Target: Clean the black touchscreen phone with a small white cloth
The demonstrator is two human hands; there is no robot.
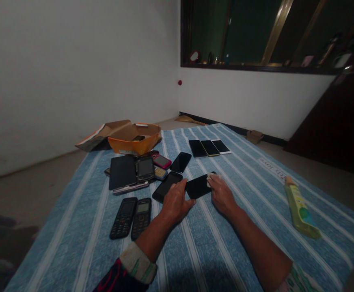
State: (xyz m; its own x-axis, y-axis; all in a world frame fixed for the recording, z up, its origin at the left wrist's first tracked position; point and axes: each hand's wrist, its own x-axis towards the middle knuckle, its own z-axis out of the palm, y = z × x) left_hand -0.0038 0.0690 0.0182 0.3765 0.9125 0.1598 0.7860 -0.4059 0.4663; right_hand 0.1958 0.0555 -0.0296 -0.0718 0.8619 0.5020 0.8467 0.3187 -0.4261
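A black smartphone [197, 186] lies flat on the blue striped cloth [244, 227]. My left hand [175, 202] rests on the cloth, its fingers curled against the phone's near left end. My right hand [221, 194] presses a small white wad [209, 180] onto the phone's right end, fingers closed on it. Another dark smartphone [166, 186] lies just left of my left hand.
Two keypad phones [131, 217] lie at the near left. A tablet [122, 172] and several small phones sit behind them. Three smartphones [209, 147] lie in a row at the back. An orange box [134, 140] stands at the cloth's far edge; a green-yellow tube [300, 211] lies right.
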